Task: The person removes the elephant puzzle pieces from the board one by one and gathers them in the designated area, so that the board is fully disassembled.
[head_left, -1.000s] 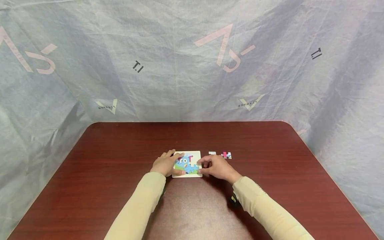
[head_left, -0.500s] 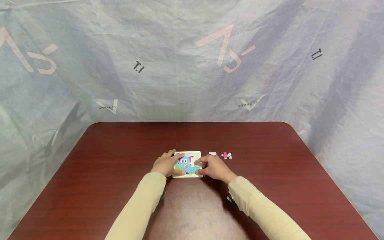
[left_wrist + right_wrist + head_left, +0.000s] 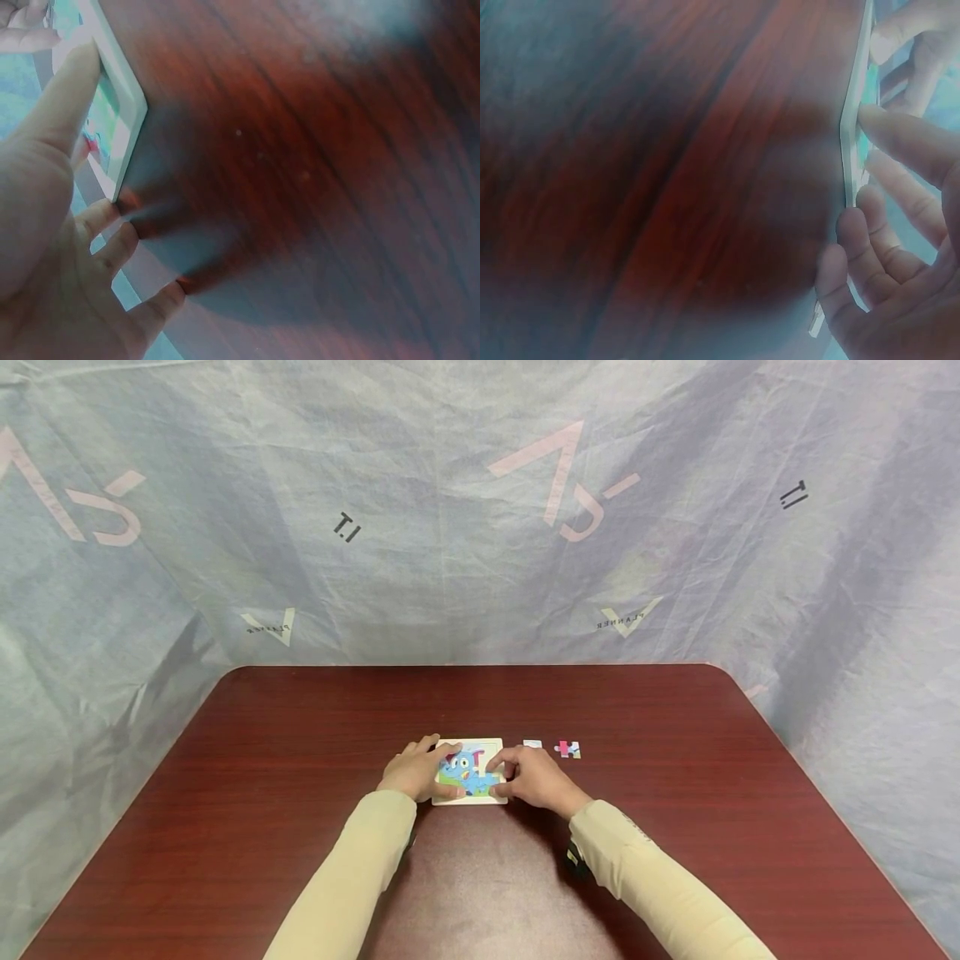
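A small jigsaw puzzle with a blue cartoon animal lies in a white-rimmed tray (image 3: 468, 802) on the table. My left hand (image 3: 407, 773) spans its left side, thumb and index finger resting on the picture. In the left wrist view, the other fingers spread onto the table beside the tray's corner. At the right side, my right hand (image 3: 536, 778) touches the blue-and-green lower right part of the puzzle with thumb and index fingertips. Its remaining fingers bend beside the rim in the right wrist view. Pale tray floor shows at the puzzle's upper right.
Beyond the right hand lie loose puzzle pieces: a pale one (image 3: 532, 744), partly hidden by that hand, and a pink-and-white bit (image 3: 567, 749). The dark red wooden table (image 3: 285, 735) reaches back to a grey cloth curtain (image 3: 442, 527), which hangs along its sides too.
My right hand has moved slightly left, its fingertips farther over the puzzle's lower right, and has stayed there over the last half second. The left hand stays put.
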`<action>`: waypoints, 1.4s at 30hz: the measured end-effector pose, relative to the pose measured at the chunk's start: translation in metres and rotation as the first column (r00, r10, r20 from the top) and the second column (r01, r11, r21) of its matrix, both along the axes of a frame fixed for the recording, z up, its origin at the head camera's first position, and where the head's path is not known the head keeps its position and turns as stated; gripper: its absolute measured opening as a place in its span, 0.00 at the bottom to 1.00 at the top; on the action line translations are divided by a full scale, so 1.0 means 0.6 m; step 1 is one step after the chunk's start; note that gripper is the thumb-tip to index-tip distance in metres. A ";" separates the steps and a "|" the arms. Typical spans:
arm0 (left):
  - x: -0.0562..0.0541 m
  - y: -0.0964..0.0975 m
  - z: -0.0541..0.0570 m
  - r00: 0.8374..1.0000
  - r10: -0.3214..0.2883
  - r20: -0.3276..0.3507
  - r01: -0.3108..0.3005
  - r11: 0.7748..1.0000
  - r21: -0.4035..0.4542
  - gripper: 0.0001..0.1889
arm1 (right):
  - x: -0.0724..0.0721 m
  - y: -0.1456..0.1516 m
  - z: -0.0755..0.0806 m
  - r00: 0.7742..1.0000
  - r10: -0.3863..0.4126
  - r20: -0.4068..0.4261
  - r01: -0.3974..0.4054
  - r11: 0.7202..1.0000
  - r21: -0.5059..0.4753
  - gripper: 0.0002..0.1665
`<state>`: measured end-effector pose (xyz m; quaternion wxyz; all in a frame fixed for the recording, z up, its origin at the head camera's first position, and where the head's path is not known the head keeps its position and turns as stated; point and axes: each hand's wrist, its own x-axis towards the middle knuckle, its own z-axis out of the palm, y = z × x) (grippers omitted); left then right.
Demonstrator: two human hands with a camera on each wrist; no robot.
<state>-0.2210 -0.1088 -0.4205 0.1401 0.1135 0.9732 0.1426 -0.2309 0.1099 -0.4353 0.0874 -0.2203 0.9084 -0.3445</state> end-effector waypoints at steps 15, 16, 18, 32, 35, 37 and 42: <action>0.000 -0.001 0.001 1.000 -0.006 -0.004 0.006 1.000 0.005 0.39 | 0.003 0.003 0.008 0.996 0.033 -0.080 -0.034 0.999 -0.012 0.16; 0.000 -0.001 0.001 1.000 -0.005 -0.003 0.005 1.000 0.003 0.39 | 0.003 0.003 0.007 0.995 0.037 -0.092 -0.037 0.999 0.006 0.17; 0.000 -0.001 0.001 1.000 -0.002 -0.002 0.002 1.000 0.003 0.39 | 0.004 0.005 0.006 0.995 0.034 -0.094 -0.030 0.999 0.043 0.18; 0.002 -0.001 -0.001 1.000 -0.004 -0.012 0.004 1.000 0.015 0.40 | 0.009 0.002 0.003 0.986 0.124 -0.115 -0.110 0.987 0.120 0.16; 0.003 0.000 0.003 1.000 -0.004 -0.013 0.004 1.000 0.012 0.40 | 0.008 0.001 0.004 0.986 0.119 -0.117 -0.103 0.986 0.134 0.18; 0.003 0.000 0.003 1.000 -0.004 -0.012 0.005 1.000 0.010 0.40 | 0.009 0.001 0.004 0.988 0.108 -0.113 -0.091 0.986 0.139 0.18; 0.001 0.000 0.004 1.000 -0.002 -0.009 0.002 1.000 0.007 0.40 | 0.013 0.000 0.007 0.988 0.090 -0.122 -0.073 0.988 0.137 0.18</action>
